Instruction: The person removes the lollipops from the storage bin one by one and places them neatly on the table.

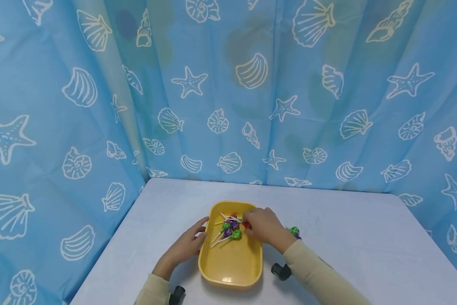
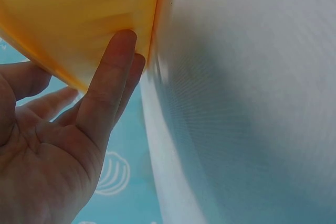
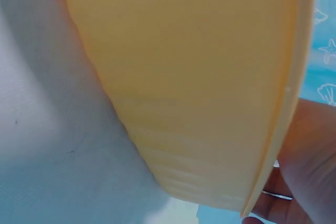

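Observation:
A yellow plastic tray (image 1: 230,264) with rounded corners holds several wrapped lollipops (image 1: 237,234), green, purple and red with white sticks, bunched in its far half. My left hand (image 1: 190,241) is at the tray's left side. In the left wrist view its nearly straight fingers (image 2: 107,87) touch the outer wall, with the thumb by the rim. My right hand (image 1: 264,224) reaches over the tray's far right rim, fingers curled down, and pinches a red lollipop (image 1: 247,225). The right wrist view shows mostly the tray's outer wall (image 3: 184,77), which hides the fingertips.
More lollipops (image 1: 294,231), green and purple, lie on the white table (image 1: 350,237) right of the tray, partly behind my right forearm. A black wrist-camera piece (image 1: 281,271) shows under that forearm. A blue curtain (image 1: 228,97) with shell prints hangs behind the table and along its left.

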Tool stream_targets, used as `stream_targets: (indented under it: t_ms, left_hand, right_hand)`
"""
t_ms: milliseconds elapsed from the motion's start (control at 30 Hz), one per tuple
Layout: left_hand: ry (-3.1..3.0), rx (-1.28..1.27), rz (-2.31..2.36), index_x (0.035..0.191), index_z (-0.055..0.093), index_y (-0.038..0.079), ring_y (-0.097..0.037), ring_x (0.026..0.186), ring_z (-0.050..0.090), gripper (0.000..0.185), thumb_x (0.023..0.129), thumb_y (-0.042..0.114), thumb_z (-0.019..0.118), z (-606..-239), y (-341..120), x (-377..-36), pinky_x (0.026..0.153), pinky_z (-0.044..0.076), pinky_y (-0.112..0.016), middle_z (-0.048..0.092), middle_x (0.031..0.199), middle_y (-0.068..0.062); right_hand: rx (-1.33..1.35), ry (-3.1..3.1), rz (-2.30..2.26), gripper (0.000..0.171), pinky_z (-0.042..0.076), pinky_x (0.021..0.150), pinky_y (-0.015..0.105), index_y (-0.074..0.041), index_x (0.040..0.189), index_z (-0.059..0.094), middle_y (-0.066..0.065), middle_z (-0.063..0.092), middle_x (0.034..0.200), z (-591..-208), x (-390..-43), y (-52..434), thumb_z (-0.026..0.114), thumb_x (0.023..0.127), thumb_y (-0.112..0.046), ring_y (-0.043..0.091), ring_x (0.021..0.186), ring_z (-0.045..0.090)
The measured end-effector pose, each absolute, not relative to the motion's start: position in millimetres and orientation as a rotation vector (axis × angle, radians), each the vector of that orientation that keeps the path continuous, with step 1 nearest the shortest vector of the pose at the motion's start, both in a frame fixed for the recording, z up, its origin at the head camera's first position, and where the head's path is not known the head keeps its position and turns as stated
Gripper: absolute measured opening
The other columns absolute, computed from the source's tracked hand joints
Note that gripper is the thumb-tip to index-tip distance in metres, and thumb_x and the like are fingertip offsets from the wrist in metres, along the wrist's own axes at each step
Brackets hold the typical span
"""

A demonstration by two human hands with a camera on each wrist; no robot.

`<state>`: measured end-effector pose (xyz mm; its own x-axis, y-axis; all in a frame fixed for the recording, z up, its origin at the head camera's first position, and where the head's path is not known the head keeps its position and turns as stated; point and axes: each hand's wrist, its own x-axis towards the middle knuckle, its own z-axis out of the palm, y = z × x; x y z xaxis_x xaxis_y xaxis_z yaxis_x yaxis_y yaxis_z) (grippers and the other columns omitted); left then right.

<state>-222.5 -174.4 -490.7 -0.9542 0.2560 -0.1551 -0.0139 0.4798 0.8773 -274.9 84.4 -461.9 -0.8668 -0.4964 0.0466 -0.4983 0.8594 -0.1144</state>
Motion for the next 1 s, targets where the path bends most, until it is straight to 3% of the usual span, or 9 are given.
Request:
stream_targets:
  t_ms: [367,633,1000]
  left_hand:
    - [2.473,0.216,1.466,0.159,0.034,0.016,-0.043,0.123,0.057,0.054,0.108,0.02,0.049,-489,-174,-221,0.08,0.062,-0.044,0.047,0.146,-0.025]
    - [2.47,0.213,1.47,0.159,0.033,0.016,-0.043,0.123,0.057,0.054,0.108,0.021,0.049,-489,-173,-221,0.079,0.062,-0.044,0.047,0.146,-0.026]
    - [2.445,0.238,1.499,0.16,0.031,0.013,-0.041,0.121,0.059,0.054,0.108,0.02,0.047,-487,-174,-220,0.079,0.062,-0.045,0.047,0.145,-0.026]
  right_hand:
    - [0.784,-2.953,0.451,0.019,0.055,0.081,0.035,-0.019,0.101,0.068,-0.005,0.062,0.096,-457,-266,97,0.076,0.084,-0.021,0.013,0.078,0.053]
    - [0.743,-2.849,0.601,0.023,0.058,0.08,0.027,-0.016,0.103,0.068,-0.005,0.058,0.097,-455,-258,108,0.076,0.082,-0.013,0.01,0.081,0.054]
    - [0.727,-2.731,0.788,0.024,0.059,0.083,0.029,-0.013,0.103,0.068,-0.007,0.057,0.098,-454,-246,120,0.078,0.082,-0.009,0.013,0.088,0.059]
